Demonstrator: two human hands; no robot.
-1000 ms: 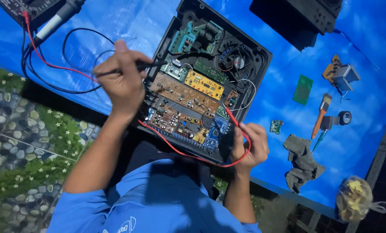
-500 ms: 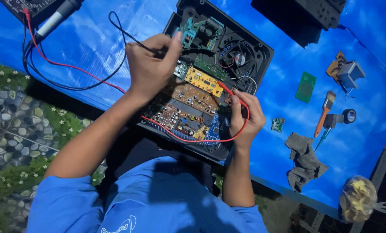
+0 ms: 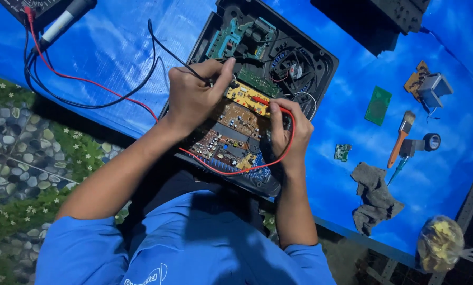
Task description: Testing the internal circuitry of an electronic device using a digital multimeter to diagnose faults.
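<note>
An open black device case (image 3: 321, 55) lies on a blue sheet (image 3: 115, 47) with its circuit boards showing. My left hand (image 3: 194, 100) pinches a black test probe (image 3: 193, 73), its tip at the left end of a yellow board (image 3: 242, 95). The black lead (image 3: 115, 97) loops off to the left. My right hand (image 3: 289, 132) grips a red test probe (image 3: 261, 100) laid across the same yellow board. Its red lead (image 3: 236, 170) curves under a brown board (image 3: 231, 129) and runs up left to a meter (image 3: 30, 6).
A grey-handled tool (image 3: 67, 18) lies by the meter. Right of the case are a green board (image 3: 378, 105), a small board (image 3: 342, 152), a brush (image 3: 401, 136), a tape roll (image 3: 432, 141), a grey rag (image 3: 373, 196) and a tied bag (image 3: 442, 243). A black box (image 3: 384, 21) sits at top.
Both hands have moved in onto the yellow board. The left brought the black probe rightward, and the right rose from the case's lower edge with the red probe.
</note>
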